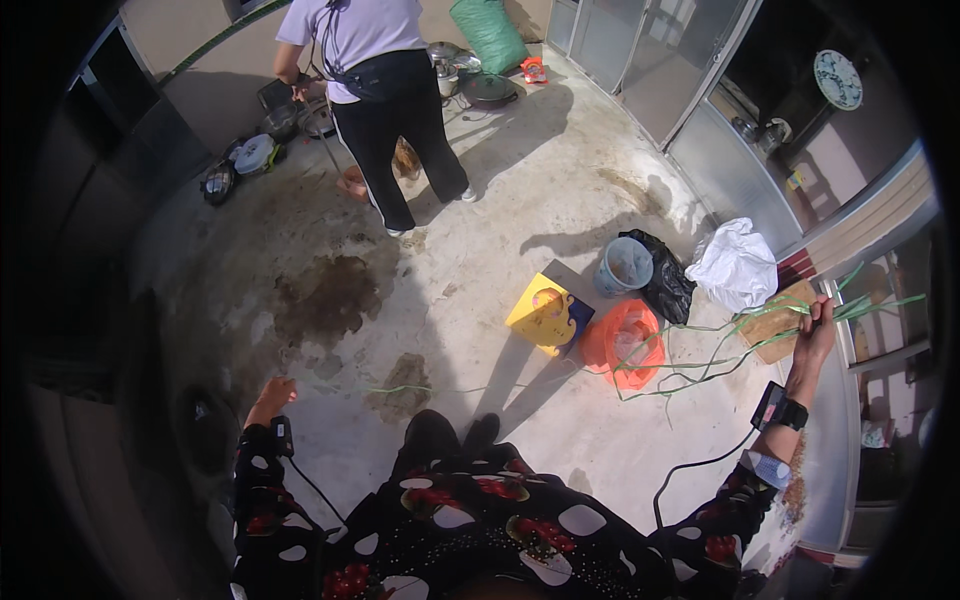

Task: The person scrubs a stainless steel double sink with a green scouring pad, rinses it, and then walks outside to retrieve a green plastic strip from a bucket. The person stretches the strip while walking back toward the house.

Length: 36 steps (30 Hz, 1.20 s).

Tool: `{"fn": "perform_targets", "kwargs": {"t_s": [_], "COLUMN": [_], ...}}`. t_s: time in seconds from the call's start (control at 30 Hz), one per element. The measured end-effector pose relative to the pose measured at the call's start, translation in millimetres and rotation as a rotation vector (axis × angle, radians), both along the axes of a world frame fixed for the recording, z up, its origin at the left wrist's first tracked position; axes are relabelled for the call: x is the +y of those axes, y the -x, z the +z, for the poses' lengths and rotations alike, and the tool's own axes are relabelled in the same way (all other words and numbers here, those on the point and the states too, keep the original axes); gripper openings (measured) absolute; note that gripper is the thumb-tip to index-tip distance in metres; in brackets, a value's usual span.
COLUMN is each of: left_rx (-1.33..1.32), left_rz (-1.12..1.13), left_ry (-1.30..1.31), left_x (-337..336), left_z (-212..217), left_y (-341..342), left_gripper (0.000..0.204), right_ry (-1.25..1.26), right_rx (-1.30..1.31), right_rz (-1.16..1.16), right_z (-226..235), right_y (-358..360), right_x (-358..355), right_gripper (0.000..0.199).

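Note:
Several strands of green plastic string (690, 372) droop in loops from my right hand (820, 325), which is raised at the right with its fingers wrapped round the bundle. Loose ends stick out beyond that hand to the right. Out at the left, my left hand (275, 395) is closed, fingers pinched together. One thin strand runs from it across the front of my body towards the right. The strand is faint close to the left fingers. Below the loops stands an orange bucket (597, 348) with a pale bag inside.
A yellow and blue box (541, 314), a light blue bucket (610, 276), a black plastic bag (668, 285) and a white sack (735, 265) stand beside the orange bucket. Ahead, another person (375, 75) stands among pots and a green sack (490, 35). Glass doors line the right.

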<state>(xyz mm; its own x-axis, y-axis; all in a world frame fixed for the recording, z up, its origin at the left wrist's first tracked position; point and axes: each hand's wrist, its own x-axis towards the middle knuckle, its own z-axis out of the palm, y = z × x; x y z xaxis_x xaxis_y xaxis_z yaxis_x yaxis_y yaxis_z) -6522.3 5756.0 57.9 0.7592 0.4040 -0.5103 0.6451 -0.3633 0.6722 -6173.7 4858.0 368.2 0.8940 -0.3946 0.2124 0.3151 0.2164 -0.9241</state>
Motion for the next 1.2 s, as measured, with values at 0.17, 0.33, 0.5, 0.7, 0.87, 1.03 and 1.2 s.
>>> {"fn": "perform_targets", "kwargs": {"t_s": [0.17,0.33,0.5,0.7,0.87,1.03,1.2], "left_rx": [0.011,0.229,0.244,0.108,-0.028,-0.18,-0.515], "left_rz": [-0.38,-0.202,-0.217,-0.448,-0.676,-0.749,-1.068], "left_ry": [-0.14,0.064,0.255,0.329,0.237,0.186,0.225], "left_x": [8,-24,-33,-57,-98,-183,-301], "left_z": [-35,-9,-4,-37,-56,-15,93], "left_y": [-46,-145,-314,-499,-654,-836,-1012], "left_gripper": [0.019,0.022,0.028,0.028,0.035,0.046,0.065], "right_ry": [0.039,0.058,-0.006,0.016,-0.017,-0.048,0.004], "right_rx": [0.097,0.248,0.296,0.318,0.343,0.339,0.041], "right_rz": [0.119,0.111,0.021,-0.01,-0.018,0.046,0.258], "right_z": [-17,-53,-72,-68,-75,-53,-5], "right_y": [-96,-160,-208,-291,-367,-471,-598], "right_x": [60,81,69,72,117,177,228], "right_gripper": [0.028,0.028,0.024,0.024,0.026,0.027,0.031]}}
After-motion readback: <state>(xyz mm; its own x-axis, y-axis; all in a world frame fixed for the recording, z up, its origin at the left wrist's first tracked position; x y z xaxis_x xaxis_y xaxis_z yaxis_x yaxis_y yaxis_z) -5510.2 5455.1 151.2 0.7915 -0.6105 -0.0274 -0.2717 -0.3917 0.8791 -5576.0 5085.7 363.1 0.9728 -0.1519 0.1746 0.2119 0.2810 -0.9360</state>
